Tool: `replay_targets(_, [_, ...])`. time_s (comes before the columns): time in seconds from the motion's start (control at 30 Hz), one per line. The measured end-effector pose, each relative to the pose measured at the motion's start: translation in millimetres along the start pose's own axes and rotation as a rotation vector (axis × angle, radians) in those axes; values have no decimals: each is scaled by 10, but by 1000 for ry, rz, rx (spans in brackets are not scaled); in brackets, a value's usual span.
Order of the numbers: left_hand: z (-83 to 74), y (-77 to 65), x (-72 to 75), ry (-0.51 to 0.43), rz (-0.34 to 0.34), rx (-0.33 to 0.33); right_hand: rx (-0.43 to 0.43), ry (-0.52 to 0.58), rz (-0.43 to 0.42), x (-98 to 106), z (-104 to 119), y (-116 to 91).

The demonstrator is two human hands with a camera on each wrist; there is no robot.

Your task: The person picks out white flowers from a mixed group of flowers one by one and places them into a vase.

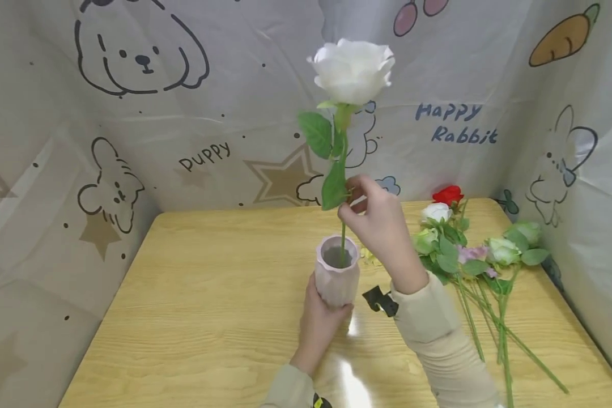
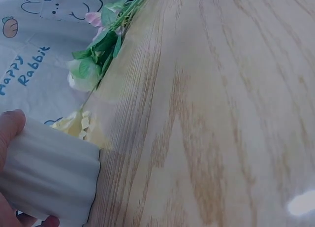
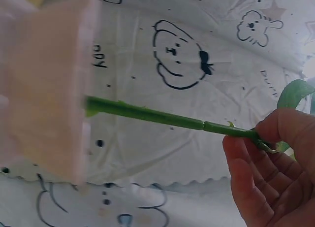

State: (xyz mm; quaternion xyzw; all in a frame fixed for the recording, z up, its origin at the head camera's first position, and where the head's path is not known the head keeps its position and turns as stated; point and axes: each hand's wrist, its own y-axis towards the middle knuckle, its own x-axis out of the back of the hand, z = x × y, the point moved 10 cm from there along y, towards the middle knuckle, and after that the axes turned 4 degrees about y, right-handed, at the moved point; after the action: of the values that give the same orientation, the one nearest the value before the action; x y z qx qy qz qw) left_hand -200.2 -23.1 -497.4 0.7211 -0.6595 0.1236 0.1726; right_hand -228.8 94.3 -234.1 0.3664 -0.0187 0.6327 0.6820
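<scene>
A large white artificial rose (image 1: pixel 353 72) stands upright over a pale pink fluted vase (image 1: pixel 338 283), its green stem (image 3: pixel 157 116) running down inside the mouth. My right hand (image 1: pixel 377 218) pinches that stem between thumb and fingers, just below the leaves (image 1: pixel 334 184). Low on the vase, my left hand (image 1: pixel 323 326) grips the side, with the thumb to the right in the head view. In the left wrist view the ribbed wall of the vase (image 2: pixel 51 168) rests on the wooden table, fingers at its edge. The stem's lower end is hidden in the vase.
Right of the vase lies a pile of artificial flowers: a red rose (image 1: pixel 447 195), a smaller white rose (image 1: pixel 436 212), pale green roses (image 1: pixel 504 251) and purple blossoms (image 1: pixel 472 254), stems toward the front. Yellow petals (image 1: pixel 369 258) show behind the vase. A printed cloth (image 1: pixel 209 113) surrounds the table (image 1: pixel 209 294).
</scene>
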Motion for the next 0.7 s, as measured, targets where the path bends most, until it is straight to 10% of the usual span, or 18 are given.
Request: replay_targets(0.7, [-94,-6,35,-24,-15,-65,107,-281,-65,-404,-312,-355])
